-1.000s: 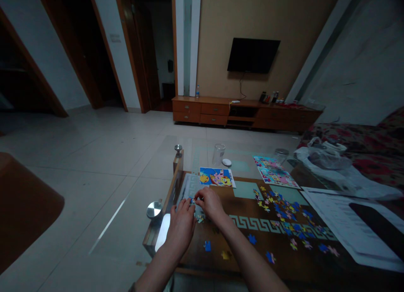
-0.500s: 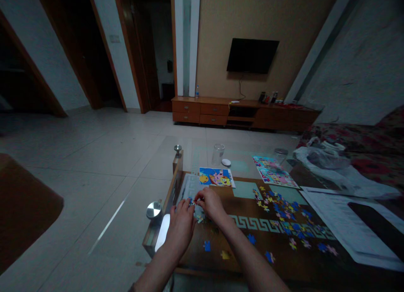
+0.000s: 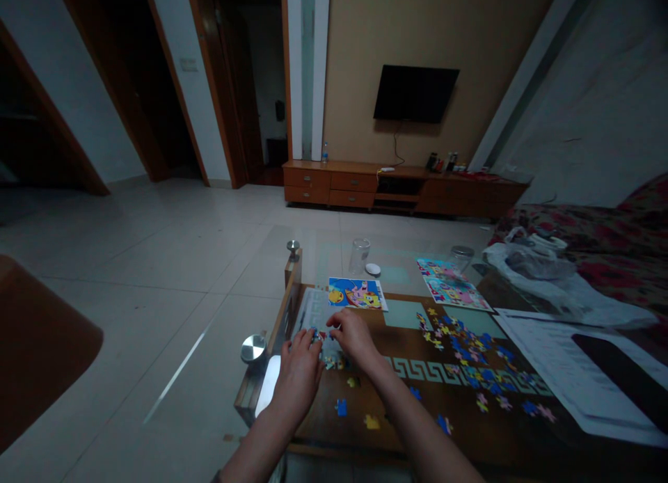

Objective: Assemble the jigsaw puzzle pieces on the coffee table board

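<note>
My left hand (image 3: pixel 298 365) and my right hand (image 3: pixel 353 335) rest close together on the glass-topped table (image 3: pixel 417 427), fingertips meeting over a small joined patch of puzzle pieces (image 3: pixel 330 362) on a pale puzzle board (image 3: pixel 312 309). Both pinch or press at small pieces there; the dim light hides which piece each finger holds. A finished cartoon picture card (image 3: pixel 356 293) lies just beyond the hands. Several loose blue, yellow and pink pieces (image 3: pixel 472 361) are scattered to the right, with single pieces (image 3: pixel 342 407) near my forearms.
A glass jar (image 3: pixel 360 255) and white lid (image 3: pixel 373 268) stand at the table's far edge, beside a second picture card (image 3: pixel 451 286). Printed paper sheets (image 3: pixel 563 371) and a plastic bag (image 3: pixel 543 274) lie on the right. Round metal fittings (image 3: pixel 253 347) mark the left corners.
My right hand has shifted slightly right and away from the left, and the view has drifted a little. The pieces under the fingers show more.
</note>
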`<move>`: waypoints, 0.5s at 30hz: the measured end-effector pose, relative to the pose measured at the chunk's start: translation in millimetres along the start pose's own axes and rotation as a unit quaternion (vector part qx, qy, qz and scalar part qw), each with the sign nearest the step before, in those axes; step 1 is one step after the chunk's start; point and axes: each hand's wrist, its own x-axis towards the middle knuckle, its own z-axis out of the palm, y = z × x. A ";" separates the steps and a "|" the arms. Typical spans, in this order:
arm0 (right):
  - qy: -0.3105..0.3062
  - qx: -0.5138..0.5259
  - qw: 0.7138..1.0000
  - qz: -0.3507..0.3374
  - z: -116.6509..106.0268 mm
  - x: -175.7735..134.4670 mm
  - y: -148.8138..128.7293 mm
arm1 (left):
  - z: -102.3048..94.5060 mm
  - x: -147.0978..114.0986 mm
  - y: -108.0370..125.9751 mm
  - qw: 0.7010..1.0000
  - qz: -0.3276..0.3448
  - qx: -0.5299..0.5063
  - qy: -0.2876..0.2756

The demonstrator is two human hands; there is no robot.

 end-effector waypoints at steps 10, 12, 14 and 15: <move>-0.009 -0.019 1.000 0.021 -3.5 -4.1 2.0 | -0.2 0.2 2.5 1.000 0.007 -0.011 0.022; -0.013 -0.021 0.999 0.023 -3.0 -4.5 2.4 | -2.5 -0.1 4.7 1.000 0.004 -0.017 0.025; -0.015 -0.025 0.999 0.023 -2.8 -4.7 2.4 | -5.3 -0.5 7.0 0.999 0.004 -0.026 0.027; -0.014 -0.027 0.999 0.024 -3.0 -4.8 2.3 | -6.7 -0.7 8.1 0.999 0.005 -0.030 0.026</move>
